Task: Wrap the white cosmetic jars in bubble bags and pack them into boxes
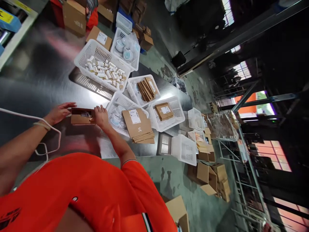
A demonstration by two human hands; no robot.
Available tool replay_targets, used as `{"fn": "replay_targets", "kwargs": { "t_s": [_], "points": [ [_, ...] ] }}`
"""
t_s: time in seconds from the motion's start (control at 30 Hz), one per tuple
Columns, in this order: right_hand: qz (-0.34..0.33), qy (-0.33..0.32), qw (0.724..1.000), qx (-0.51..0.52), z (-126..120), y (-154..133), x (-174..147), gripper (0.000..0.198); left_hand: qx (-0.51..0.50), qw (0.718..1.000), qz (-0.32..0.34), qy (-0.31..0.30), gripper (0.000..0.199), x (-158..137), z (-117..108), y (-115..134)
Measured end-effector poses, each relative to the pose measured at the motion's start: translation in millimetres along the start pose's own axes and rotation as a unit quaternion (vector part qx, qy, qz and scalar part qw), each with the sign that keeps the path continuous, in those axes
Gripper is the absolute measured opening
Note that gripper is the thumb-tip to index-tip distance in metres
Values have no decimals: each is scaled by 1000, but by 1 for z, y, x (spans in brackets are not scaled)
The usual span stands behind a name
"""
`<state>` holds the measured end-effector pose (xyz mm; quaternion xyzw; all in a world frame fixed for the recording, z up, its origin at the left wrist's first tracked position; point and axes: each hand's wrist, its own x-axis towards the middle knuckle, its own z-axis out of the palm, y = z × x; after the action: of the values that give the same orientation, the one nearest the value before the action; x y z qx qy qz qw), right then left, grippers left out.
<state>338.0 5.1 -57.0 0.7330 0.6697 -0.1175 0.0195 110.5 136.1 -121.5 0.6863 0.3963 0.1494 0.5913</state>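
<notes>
A small open cardboard box is in front of me, low over the steel table, with something clear and shiny inside that I cannot make out. My right hand grips its right end, fingers bent over the edge. At the box's upper left corner is my left hand, its fingers stretched out and thumb apart; whether it touches the box is hard to see. Close to my right hand stands a white basket with clear plastic-wrapped items. A stack of flat cardboard pieces with a white label lies across its right side.
Small white-capped bottles fill a larger basket beyond. More baskets hold folded cardboard and wrapped round items. A white cable crosses my left forearm. Another person's hand is at a carton across the table.
</notes>
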Motion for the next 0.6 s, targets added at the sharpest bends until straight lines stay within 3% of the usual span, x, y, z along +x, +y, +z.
{"fn": "replay_targets", "kwargs": {
  "t_s": [0.17,0.33,0.43,0.6],
  "points": [
    [-20,-17,999,-18,14,9,-13,48,165,983,68,41,101,-26,29,14],
    [-22,-47,998,-20,19,7,-32,70,298,949,92,39,85,-57,55,17],
    [-14,-61,998,-14,18,4,-33,87,371,925,77,31,80,-59,56,18],
    [4,-79,997,-8,20,1,-30,91,389,915,105,24,75,-56,57,23]
  ]
}}
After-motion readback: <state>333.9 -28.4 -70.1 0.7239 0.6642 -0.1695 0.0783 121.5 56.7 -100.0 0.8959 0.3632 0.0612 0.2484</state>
